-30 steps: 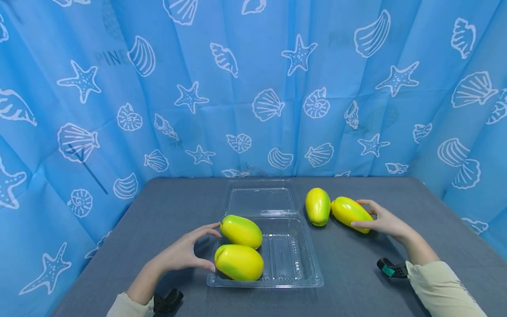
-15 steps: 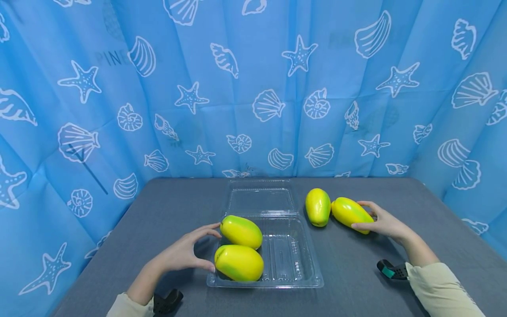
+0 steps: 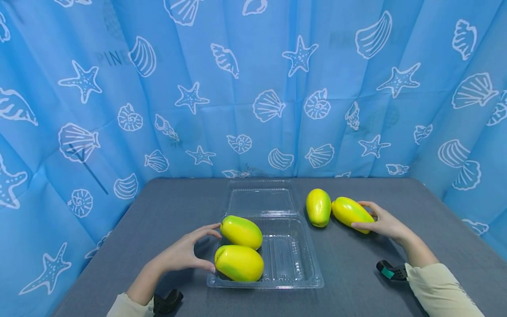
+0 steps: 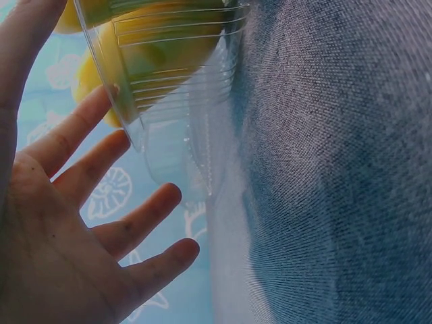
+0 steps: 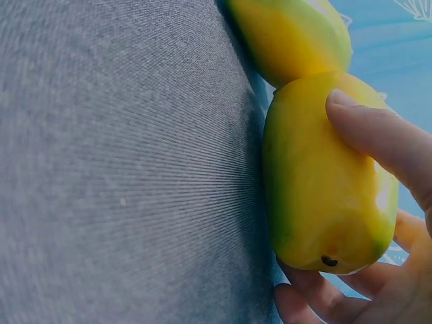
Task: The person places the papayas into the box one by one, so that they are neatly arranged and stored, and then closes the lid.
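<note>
In the head view, a clear plastic clamshell box [image 3: 313, 268] lies with its lid [image 3: 259, 200] folded back. Two yellow-green papayas, a rear one [image 3: 241, 232] and a front one [image 3: 239, 263], rest side by side in its left half. My left hand [image 3: 184, 251] is at the box's left rim, thumb and fingers spread apart; the left wrist view shows the fingers [image 4: 145, 219] loosely extended beside the clear wall. To the right, my right hand [image 3: 382, 220] holds another papaya [image 5: 324, 169], thumb on one side and fingers around the other. That papaya's far end meets one more papaya [image 3: 318, 208].
A grey cloth-covered table [image 3: 178, 202] bears everything. Behind it hangs a blue curtain [image 3: 253, 88] with white shells and starfish. Black wrist bands, left [image 3: 168, 302] and right [image 3: 392, 270], jut out beside the sleeves.
</note>
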A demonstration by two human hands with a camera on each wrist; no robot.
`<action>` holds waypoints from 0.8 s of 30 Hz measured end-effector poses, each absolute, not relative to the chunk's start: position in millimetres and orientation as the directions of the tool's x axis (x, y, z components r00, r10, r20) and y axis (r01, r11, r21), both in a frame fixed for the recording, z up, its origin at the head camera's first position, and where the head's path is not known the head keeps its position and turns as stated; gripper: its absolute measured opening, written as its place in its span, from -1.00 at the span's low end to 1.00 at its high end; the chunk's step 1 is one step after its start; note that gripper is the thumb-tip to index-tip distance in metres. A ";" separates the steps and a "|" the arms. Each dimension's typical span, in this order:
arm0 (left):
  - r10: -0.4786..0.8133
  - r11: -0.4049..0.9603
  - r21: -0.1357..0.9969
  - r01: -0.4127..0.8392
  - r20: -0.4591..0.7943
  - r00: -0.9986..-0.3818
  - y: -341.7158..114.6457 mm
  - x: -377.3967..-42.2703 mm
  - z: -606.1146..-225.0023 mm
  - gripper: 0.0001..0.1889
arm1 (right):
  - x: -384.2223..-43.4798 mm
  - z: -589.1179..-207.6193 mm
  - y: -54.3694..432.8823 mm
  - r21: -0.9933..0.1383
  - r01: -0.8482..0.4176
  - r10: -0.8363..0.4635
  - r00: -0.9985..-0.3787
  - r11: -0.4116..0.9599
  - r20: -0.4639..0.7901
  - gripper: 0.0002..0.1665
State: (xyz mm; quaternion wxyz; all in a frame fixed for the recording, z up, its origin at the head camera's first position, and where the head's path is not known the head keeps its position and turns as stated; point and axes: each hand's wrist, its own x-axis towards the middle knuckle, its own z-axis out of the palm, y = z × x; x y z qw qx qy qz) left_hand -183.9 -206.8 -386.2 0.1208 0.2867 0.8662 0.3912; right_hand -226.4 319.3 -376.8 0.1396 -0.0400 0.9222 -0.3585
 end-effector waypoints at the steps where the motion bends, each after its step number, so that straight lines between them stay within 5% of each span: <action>1: 0.594 0.527 0.747 0.406 0.019 -0.804 -206.8 -184.0 -386.3 -0.37 | -226.7 -377.3 319.6 -0.669 0.023 -0.170 -0.960 0.743 -0.222 0.05; 24: 0.602 0.519 0.749 0.411 0.022 -0.798 -207.0 -183.2 -385.5 -0.39 | -223.3 -362.3 313.9 -0.685 -0.002 -0.106 -0.988 0.729 -0.109 0.05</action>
